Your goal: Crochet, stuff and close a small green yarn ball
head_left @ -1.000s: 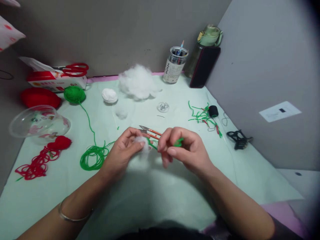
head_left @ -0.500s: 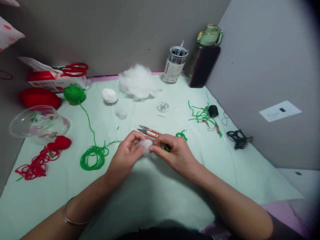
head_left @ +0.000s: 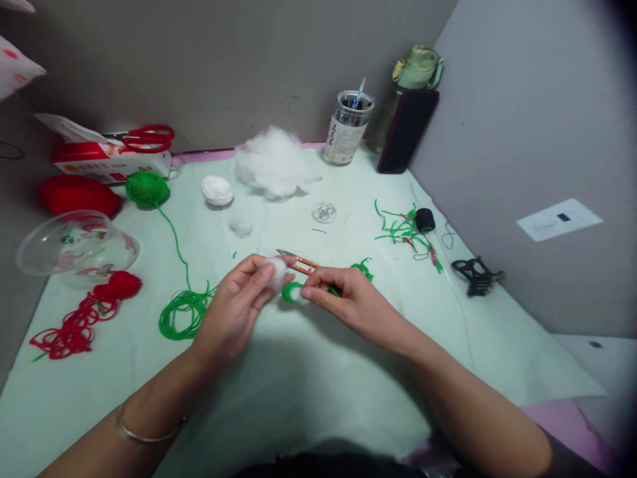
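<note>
Between the thumb and fingers of my left hand [head_left: 236, 302] is a tuft of white stuffing [head_left: 277, 273]. My right hand [head_left: 343, 295] pinches a small green crocheted piece [head_left: 289, 293] with white stuffing showing at its opening. The two hands are close together but apart. Orange-handled thread snips [head_left: 302, 265] lie on the cloth just behind my fingers, partly covered by them. A coil of green yarn [head_left: 183, 315] rests left of my left hand, its strand running back to a green yarn ball [head_left: 147, 189].
Behind sit a heap of stuffing [head_left: 275, 162], a white yarn ball [head_left: 217, 190] and a pen jar [head_left: 347, 129]. Tangled red yarn [head_left: 70, 330] and a clear tub [head_left: 74, 245] are at left. Yarn scraps [head_left: 405, 229] and a black claw clip [head_left: 476, 275] lie at right.
My left hand has drawn away to the left with the tuft of stuffing. The green crocheted piece in my right hand now shows between the hands.
</note>
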`<state>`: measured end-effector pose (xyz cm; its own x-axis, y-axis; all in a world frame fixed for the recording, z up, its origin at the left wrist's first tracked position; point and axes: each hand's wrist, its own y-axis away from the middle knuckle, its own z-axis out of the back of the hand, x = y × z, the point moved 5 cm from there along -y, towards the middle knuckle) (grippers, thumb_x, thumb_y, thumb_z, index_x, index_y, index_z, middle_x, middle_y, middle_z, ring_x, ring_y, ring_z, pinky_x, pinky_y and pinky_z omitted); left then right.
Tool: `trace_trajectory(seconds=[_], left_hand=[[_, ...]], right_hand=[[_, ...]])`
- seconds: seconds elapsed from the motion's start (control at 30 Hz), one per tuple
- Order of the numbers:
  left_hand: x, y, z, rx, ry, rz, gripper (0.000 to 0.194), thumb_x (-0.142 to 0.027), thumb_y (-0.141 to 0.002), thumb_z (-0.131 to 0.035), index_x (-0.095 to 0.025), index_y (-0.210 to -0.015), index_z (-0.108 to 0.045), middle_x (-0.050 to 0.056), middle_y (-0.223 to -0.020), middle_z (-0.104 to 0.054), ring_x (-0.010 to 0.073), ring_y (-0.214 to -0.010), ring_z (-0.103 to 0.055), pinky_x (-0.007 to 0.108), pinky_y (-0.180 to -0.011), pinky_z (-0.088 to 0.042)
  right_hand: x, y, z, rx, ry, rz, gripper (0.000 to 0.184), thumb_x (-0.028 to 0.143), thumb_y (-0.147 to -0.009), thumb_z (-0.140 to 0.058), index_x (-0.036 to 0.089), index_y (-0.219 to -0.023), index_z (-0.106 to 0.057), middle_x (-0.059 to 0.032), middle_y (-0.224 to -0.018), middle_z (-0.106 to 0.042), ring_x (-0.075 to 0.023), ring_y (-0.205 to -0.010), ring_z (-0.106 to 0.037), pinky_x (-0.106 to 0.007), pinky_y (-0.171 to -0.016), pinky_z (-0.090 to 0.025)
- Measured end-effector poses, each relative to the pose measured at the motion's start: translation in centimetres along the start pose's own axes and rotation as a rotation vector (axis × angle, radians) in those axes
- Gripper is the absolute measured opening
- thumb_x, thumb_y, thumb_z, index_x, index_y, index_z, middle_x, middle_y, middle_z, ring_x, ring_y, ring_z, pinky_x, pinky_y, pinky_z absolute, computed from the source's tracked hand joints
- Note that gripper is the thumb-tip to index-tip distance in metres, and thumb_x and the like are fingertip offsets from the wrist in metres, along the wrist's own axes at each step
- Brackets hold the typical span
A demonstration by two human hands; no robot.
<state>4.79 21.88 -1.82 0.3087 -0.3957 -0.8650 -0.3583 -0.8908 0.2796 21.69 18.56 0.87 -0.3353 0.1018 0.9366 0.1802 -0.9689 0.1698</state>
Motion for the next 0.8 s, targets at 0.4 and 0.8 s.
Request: trace_trajectory(seconds=[0.4, 0.8], left_hand=[[-0.3, 0.7, -0.5, 0.037, -0.373, -0.123, 0.013, -0.029, -0.087, -0.078, -0.021, -0.086, -0.067, 0.002, -0.110, -0.067, 0.0177, -0.098, -0.064, 0.027, -0.086, -0.050], [0.9, 0.3, -0.8, 0.105, -0.256, 0.002, 0.029, -0.033, -0.089, -0.076, -0.021, -0.113, -0.064, 0.004, -0.110, -0.071, 0.0187, -0.098, -0.067, 0.027, -0.083, -0.052]], right_hand=[[0.5, 0.7, -0.3, -0.216, 0.232, 0.278, 0.014, 0.021, -0.098, -0.060, 0.021, -0.084, -0.065, 0.0003, -0.074, -0.064, -0.0148, -0.071, -0.056, -0.028, -0.069, -0.041], [0.1, 0.4, -0.8, -0.069, 0.215, 0.196, 0.017, 0.021, -0.099, -0.058, 0.020, -0.083, -0.063, 0.0027, -0.071, -0.060, -0.0121, -0.064, -0.049, -0.026, -0.065, -0.037]])
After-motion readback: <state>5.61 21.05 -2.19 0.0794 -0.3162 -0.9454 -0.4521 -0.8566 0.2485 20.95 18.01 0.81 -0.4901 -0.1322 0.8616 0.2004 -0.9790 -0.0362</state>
